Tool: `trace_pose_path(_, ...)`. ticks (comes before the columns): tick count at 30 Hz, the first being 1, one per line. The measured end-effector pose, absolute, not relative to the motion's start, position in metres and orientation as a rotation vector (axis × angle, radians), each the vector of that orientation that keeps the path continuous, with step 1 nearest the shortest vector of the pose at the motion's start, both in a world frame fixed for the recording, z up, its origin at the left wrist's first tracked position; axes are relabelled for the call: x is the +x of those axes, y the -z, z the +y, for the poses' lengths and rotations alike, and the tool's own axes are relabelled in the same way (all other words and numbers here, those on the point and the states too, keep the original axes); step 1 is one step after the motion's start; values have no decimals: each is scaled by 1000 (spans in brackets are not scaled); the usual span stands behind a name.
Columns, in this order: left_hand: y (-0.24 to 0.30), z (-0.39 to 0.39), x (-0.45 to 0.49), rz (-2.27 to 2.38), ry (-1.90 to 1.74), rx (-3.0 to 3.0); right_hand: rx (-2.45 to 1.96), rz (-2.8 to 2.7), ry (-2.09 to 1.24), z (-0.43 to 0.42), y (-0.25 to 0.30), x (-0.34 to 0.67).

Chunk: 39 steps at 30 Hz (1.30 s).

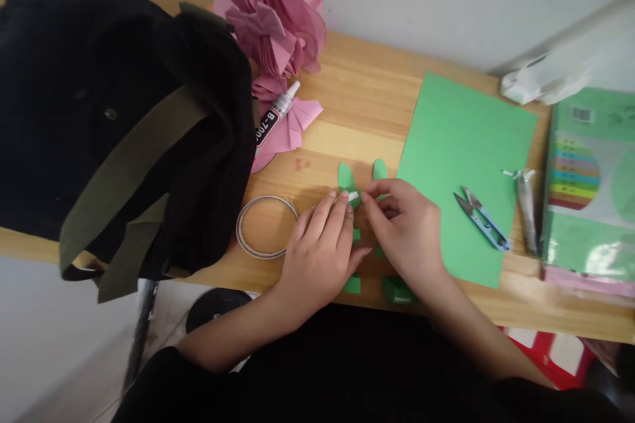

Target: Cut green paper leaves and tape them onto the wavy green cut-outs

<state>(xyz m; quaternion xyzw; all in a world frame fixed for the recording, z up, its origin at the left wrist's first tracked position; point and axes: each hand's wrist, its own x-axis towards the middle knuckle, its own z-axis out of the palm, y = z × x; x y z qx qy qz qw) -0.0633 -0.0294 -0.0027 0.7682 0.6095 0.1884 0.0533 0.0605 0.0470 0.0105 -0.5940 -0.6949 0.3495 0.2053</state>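
Note:
My left hand (321, 250) and my right hand (403, 228) meet near the front of the wooden table (367, 89). Both pinch a small white strip (353, 196) between their fingertips, over green paper cut-outs (346, 177) with rounded tips. More small green pieces (353, 284) lie under and in front of my hands. A thin roll of tape (264, 227) lies just left of my left hand. A green paper sheet (464, 172) lies to the right, with small snips (482, 219) on it.
A black bag with olive straps (119, 125) fills the table's left. Pink folded paper flowers (272, 20) and a B-7000 glue tube (274, 117) lie behind. At right are a pack of coloured paper (590, 192), a silvery tube (526, 208) and a white plastic bag (546, 82).

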Motion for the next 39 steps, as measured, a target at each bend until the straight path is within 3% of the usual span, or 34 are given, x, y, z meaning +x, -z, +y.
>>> trace_pose_path(24,9,-32,-63,1908,-650,2305,-1324,-2815,-283,66,-28,59)
trace_pose_path(34,10,-32,-62,1931,-686,2319,-1301,-2789,-554,75,-29,63)
trace_pose_path(39,11,-32,-62,1924,-692,2300,-1246,-2811,-466,74,-29,64)
